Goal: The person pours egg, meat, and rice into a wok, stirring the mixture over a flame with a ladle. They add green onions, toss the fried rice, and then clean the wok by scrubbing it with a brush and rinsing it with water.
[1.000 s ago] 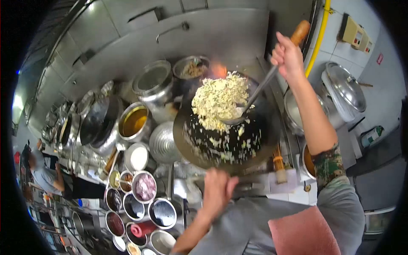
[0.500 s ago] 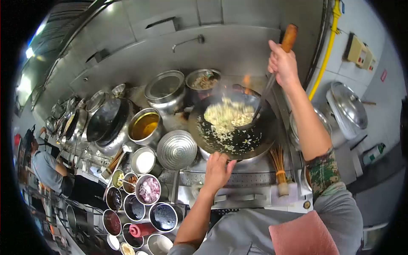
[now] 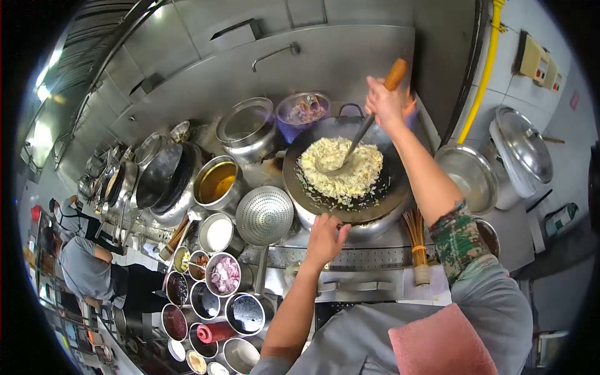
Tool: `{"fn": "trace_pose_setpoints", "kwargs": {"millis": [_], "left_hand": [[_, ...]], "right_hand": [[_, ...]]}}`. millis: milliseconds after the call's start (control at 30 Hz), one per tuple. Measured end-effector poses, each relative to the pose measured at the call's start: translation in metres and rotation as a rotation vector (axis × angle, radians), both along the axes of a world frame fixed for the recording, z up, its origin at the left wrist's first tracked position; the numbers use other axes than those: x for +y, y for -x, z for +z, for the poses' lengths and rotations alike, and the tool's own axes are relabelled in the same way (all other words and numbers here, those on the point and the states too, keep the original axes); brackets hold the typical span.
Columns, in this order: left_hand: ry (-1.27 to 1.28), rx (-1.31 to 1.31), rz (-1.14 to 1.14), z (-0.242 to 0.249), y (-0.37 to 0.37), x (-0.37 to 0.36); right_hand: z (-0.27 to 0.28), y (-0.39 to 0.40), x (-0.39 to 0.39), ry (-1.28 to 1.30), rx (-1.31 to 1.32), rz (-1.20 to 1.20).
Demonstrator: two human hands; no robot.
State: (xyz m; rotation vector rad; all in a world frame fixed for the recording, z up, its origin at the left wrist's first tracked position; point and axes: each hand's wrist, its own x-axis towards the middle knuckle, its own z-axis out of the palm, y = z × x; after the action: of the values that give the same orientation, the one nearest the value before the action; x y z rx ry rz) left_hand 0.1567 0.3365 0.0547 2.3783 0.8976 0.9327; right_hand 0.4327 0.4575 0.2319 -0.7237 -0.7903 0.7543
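My right hand (image 3: 385,106) grips the shaft of a ladle (image 3: 359,139) just below its wooden handle end. The ladle's bowl rests in a pale yellow mound of fried rice-like food (image 3: 369,169) with green bits. This food lies in a large dark wok (image 3: 400,187) over the burner, with loose bits scattered on its near side. At the wok's near rim, my left hand (image 3: 326,240) holds on with its fingers over the edge and thumb to the right; what lies under the fingers is hidden.
A perforated strainer (image 3: 265,215) lies left of the wok, beside an oil pot (image 3: 219,182). Several seasoning containers, one with sliced pink food (image 3: 224,275), stand at the lower left. A bamboo brush (image 3: 417,250) stands right. Flame shows behind the wok. Two people work at far left.
The food, loose and blurred before, now lies settled in the wok. My right hand has moved left and down, bringing the ladle's bowl into the middle of the food. My left hand stays at the rim.
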Motion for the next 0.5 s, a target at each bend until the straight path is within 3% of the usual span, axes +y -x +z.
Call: {"fn": "trace_pose_setpoints", "kwargs": {"millis": [100, 200, 267, 333, 400, 433, 500], "left_hand": [[0.028, 0.033, -0.031, 0.007, 0.009, -0.015], [-0.006, -0.005, -0.032, 0.065, 0.013, -0.038], [-0.032, -0.069, 0.028, 0.087, 0.006, -0.049], [-0.059, -0.064, 0.022, 0.064, -0.001, -0.041], [-0.115, 0.022, 0.010, 0.004, 0.006, -0.041], [-0.060, 0.123, -0.015, -0.018, 0.017, -0.044], [-0.073, 0.042, -0.137, -0.009, 0.053, -0.075]], "right_hand": [[0.032, -0.009, 0.002, 0.185, 0.009, 0.030], [0.084, -0.011, -0.030, 0.294, -0.006, -0.022], [0.081, 0.005, -0.044, 0.296, -0.094, -0.069], [0.065, 0.026, -0.040, 0.299, -0.211, -0.218], [0.048, 0.035, -0.034, 0.250, -0.313, -0.360], [0.055, 0.038, -0.045, 0.203, -0.240, -0.364], [0.070, 0.027, -0.063, 0.111, -0.153, -0.305]]}}
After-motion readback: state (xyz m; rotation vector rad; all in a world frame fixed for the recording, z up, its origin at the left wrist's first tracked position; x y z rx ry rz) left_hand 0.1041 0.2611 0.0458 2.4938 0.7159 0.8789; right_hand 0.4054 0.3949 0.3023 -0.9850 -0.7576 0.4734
